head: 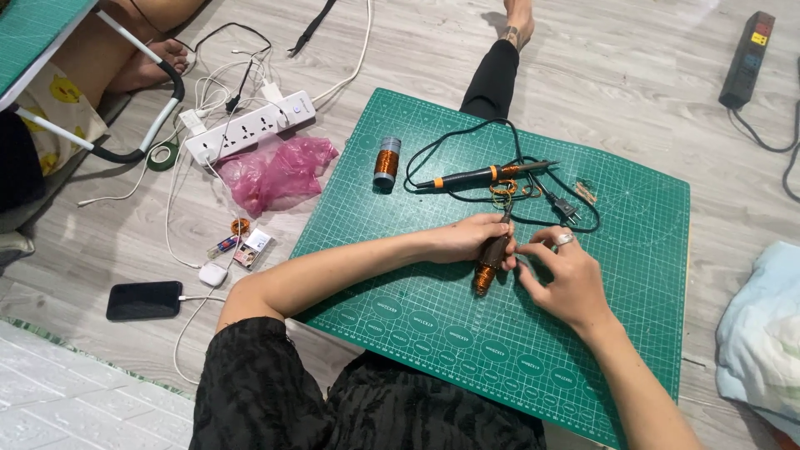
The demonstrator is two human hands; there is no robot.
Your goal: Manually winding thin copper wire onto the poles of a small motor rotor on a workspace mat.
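Observation:
My left hand point(468, 237) grips a small rod wound with copper wire point(488, 265), holding it just above a green cutting mat point(433, 308). My right hand point(560, 275), with a ring on one finger, pinches at the rod from the right side. Just beyond the hands lie a soldering iron with a black and orange handle point(483, 176), its black cord and plug point(567, 208), and loose copper wire loops point(503, 190). A spool of copper wire point(386, 162) stands on the mat's far left part.
On the wooden floor to the left are a white power strip point(248, 127), a pink plastic bag point(275, 172), a black phone point(143, 300), a white charger point(213, 274) and small items. A black power strip point(747, 58) lies far right, a light blue cloth point(762, 333) at the right. Another person's foot point(142, 67) is far left.

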